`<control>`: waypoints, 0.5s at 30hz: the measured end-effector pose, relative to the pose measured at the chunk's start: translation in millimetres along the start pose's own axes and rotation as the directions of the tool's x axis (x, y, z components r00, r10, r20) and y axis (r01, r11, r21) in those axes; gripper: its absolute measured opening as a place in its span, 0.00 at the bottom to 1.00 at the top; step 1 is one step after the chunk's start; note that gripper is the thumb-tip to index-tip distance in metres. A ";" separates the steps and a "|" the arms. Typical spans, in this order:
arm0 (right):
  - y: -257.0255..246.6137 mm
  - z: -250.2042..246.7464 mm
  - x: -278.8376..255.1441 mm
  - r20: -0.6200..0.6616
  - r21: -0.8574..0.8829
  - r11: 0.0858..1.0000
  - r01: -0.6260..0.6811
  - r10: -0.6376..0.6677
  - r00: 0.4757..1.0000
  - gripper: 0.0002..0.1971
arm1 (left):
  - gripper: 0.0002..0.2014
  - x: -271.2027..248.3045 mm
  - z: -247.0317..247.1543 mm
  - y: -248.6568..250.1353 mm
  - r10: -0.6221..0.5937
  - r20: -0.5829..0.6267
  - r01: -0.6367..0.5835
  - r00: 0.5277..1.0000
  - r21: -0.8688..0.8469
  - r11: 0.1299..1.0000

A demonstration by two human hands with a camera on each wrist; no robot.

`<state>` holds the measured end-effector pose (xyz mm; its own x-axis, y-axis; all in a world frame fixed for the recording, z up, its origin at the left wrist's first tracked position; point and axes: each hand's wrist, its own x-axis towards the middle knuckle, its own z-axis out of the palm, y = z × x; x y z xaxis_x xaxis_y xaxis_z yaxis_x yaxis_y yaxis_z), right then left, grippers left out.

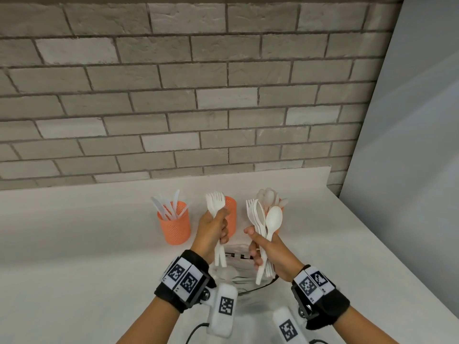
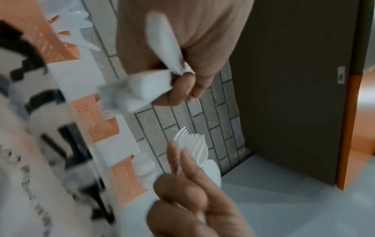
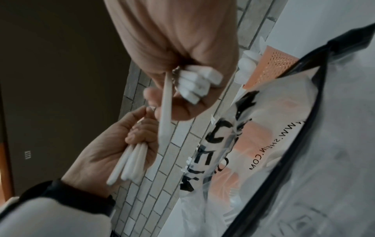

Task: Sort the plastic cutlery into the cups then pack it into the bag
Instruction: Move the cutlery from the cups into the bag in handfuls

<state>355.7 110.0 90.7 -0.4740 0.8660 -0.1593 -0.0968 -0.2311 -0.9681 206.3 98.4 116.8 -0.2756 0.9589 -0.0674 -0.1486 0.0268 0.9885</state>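
My left hand point(image 1: 215, 225) grips a bunch of white plastic forks point(image 1: 215, 200), tines up, in front of the middle orange cup point(image 1: 231, 214). My right hand point(image 1: 260, 244) holds several more forks point(image 1: 252, 212) together with one spoon point(image 1: 273, 218). Both hands hover above the clear printed bag point(image 1: 238, 265) lying on the counter. The left orange cup point(image 1: 174, 225) holds knives. The right cup is mostly hidden behind my right hand's cutlery, with spoon bowls point(image 1: 269, 196) showing above it. In the right wrist view the handle ends point(image 3: 195, 83) stick out of my right fist.
The white counter point(image 1: 74, 244) runs along a grey brick wall point(image 1: 173, 95). A pale panel point(image 1: 409, 170) closes off the right side. The bag point(image 3: 284, 144) has a black zip edge and black lettering. A dark door shows in both wrist views.
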 end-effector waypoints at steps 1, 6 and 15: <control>-0.2 -1.0 0.2 -0.014 -0.004 1.000 0.000 0.000 1.000 0.10 | 0.09 4.0 -2.5 1.1 -0.015 0.029 0.013 0.999 0.071 0.997; -7.4 -9.6 -0.1 -0.077 -0.014 1.000 -0.028 0.027 0.997 0.10 | 0.07 36.3 -12.7 23.5 -0.081 0.041 0.073 0.996 0.163 0.984; -11.4 -41.2 5.0 -0.065 0.119 0.985 -0.124 0.133 0.989 0.13 | 0.15 124.2 -4.0 35.7 0.198 -0.110 -0.165 0.974 0.258 0.952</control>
<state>390.6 135.2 93.0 -0.4248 0.8546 -0.2987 -0.1409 -0.3883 -0.9107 163.0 217.3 143.1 -0.4020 0.9084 0.1152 0.1485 -0.0594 0.9871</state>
